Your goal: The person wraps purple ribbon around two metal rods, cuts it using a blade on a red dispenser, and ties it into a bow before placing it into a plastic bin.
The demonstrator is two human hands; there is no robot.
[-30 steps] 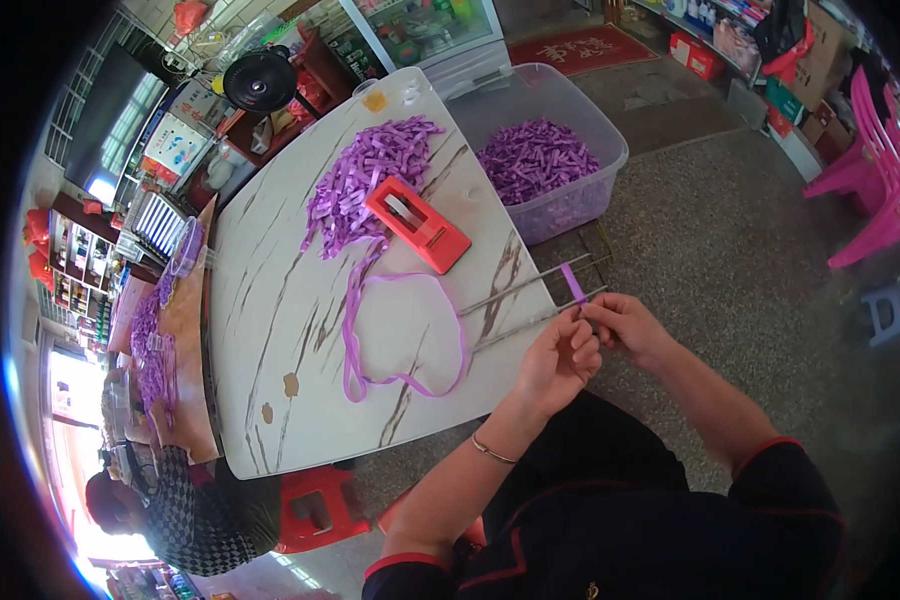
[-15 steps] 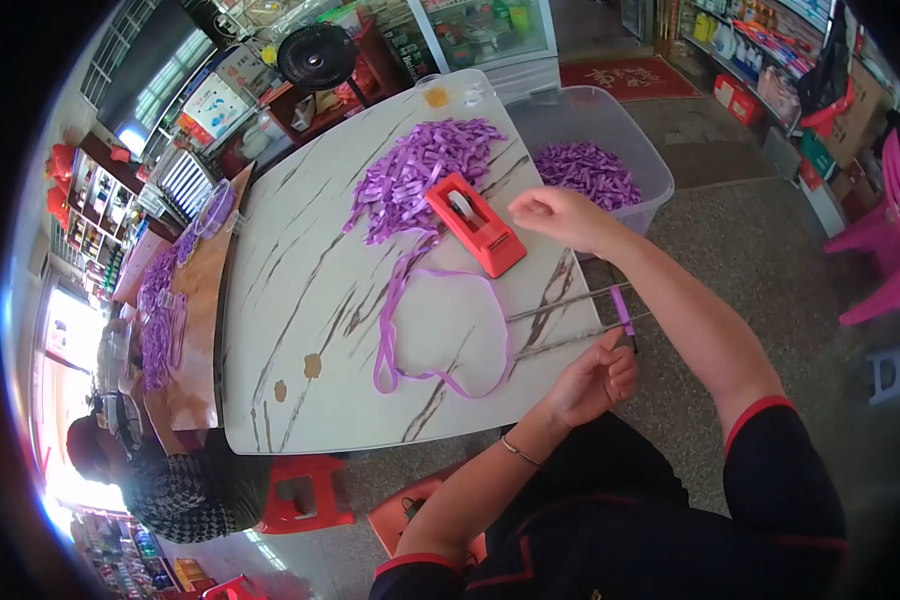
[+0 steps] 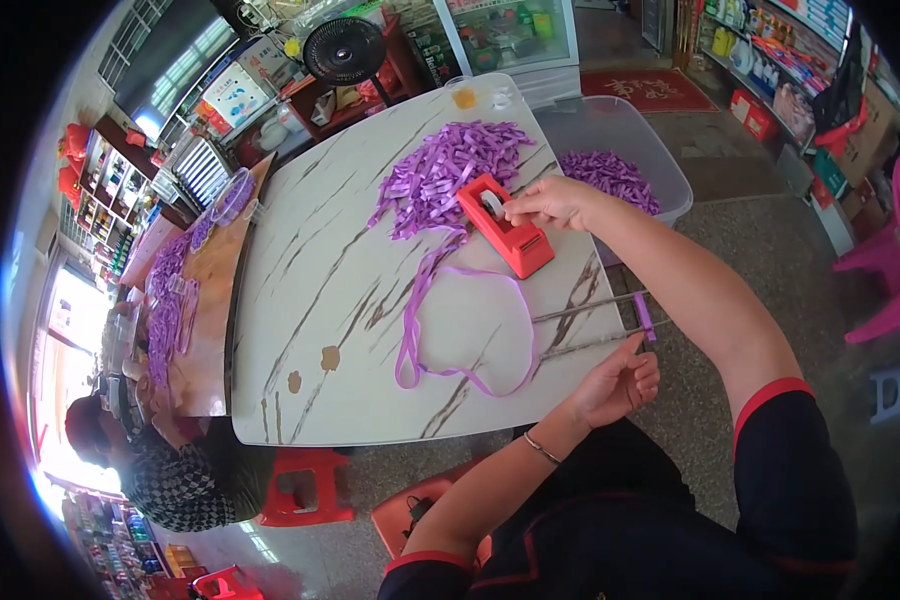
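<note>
On the marble-patterned table stands a red tape dispenser with a white tape roll. My right hand reaches over it, thumb and fingers pinched together at the tape. By the table's right edge my left hand has its fingers curled, a fingertip against a short purple ribbon band across two thin metal rods. What its fingers grip is hidden. A long loop of purple ribbon lies on the tabletop, trailing to a heap of purple ribbon pieces behind the dispenser.
A clear plastic bin of purple pieces stands beyond the table's right side. At left, another person sits by a wooden table bearing more purple ribbon. Red stools stand below, a black fan behind, pink chairs at right.
My right hand has moved from beside the tape dispenser onto its tape, fingers pinching there. My left hand stays by the ribbon band. The whole view has shifted slightly.
</note>
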